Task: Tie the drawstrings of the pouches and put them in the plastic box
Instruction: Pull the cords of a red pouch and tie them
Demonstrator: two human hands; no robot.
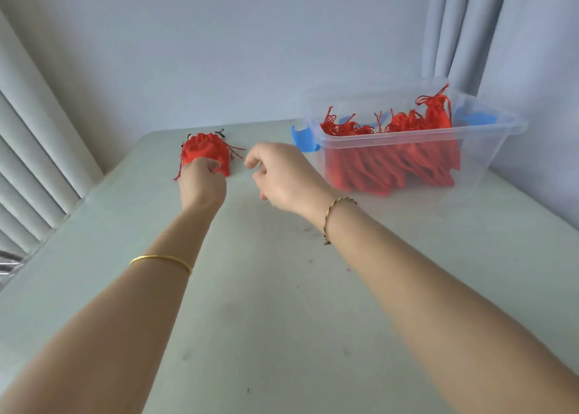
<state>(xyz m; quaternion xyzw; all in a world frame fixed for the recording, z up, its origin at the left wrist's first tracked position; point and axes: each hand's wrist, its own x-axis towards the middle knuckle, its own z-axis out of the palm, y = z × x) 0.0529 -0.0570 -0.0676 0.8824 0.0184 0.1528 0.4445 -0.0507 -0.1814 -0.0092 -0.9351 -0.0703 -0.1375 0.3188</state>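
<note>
Left hand (pixel 202 175): fingers curled shut on near edge of red pouch (pixel 205 151), which lies flat on table (pixel 250 304), far left of centre. Pouch looks soft, light, limp; best taken at the gathered neck or by cords (pixel 236 151). Right hand (pixel 279 175): half open, empty, just beside cords. Box (pixel 488 150): right, well apart, many pouches inside.

A pale green table (pixel 282 304) fills the lower view, its surface marked with a few small dark specks and faint reddish smudges. Behind it stands a plain light wall (pixel 219 53). White blinds (pixel 34 150) slant down the left side (slats blurred), and pale curtains (pixel 463 28) hang in folds at the upper right.
</note>
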